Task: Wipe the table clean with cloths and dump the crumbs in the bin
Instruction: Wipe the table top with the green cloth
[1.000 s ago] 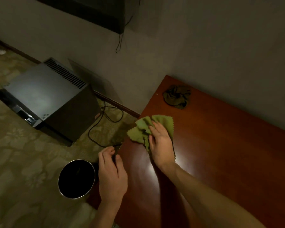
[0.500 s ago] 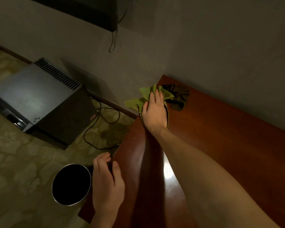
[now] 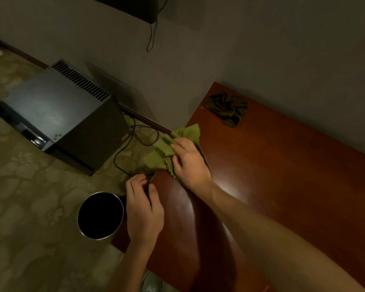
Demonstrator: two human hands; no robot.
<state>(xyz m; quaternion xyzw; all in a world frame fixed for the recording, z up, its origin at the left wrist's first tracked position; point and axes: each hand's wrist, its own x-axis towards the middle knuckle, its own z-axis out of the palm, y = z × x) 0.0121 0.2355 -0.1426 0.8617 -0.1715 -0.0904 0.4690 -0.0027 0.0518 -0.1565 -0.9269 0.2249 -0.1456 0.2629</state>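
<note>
Along the table (image 3: 282,175) edge at nine o'clock lies the cloth (image 3: 167,148), bunched under the right hand (image 3: 190,163), fingers curled on it; swept crumbs could miss the left hand (image 3: 144,207), loosely cupped and empty, and the bin (image 3: 100,216) at seven o'clock.

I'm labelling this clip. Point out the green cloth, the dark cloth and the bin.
green cloth (image 3: 163,149), head view, middle of its bunched folds.
dark cloth (image 3: 226,108), head view, middle of the crumpled heap.
bin (image 3: 100,216), head view, its dark inside.
</note>
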